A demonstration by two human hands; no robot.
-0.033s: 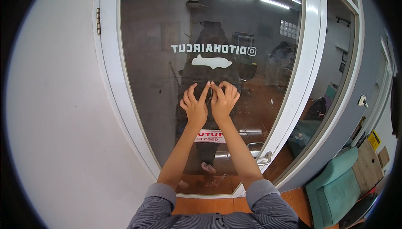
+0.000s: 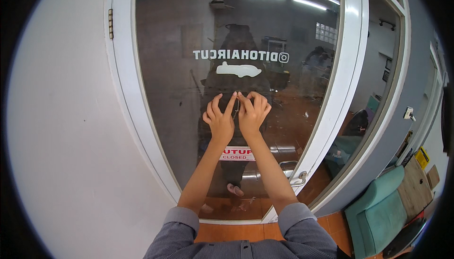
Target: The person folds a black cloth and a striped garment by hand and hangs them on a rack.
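Both my hands are raised against the dark glass panel (image 2: 179, 93) of a white-framed door. My left hand (image 2: 221, 122) has its fingers spread and lightly bent, with one digit stretched up toward the middle. Mirroring it, my right hand (image 2: 254, 113) has its fingers bent and apart too. Their inner tips meet at one spot on the glass, and whatever lies under them is too small to make out. A thin cord (image 2: 238, 105) runs down from there between the hands. Lower down, a white sign with red lettering (image 2: 238, 154) shows between my forearms, which partly cover it.
Mirrored white lettering (image 2: 241, 56) and a white sticker patch (image 2: 239, 70) are above my hands. A metal door handle (image 2: 299, 179) sits lower right, a hinge (image 2: 110, 24) on the left. A green armchair (image 2: 380, 216) stands at the right; the glass reflects a room.
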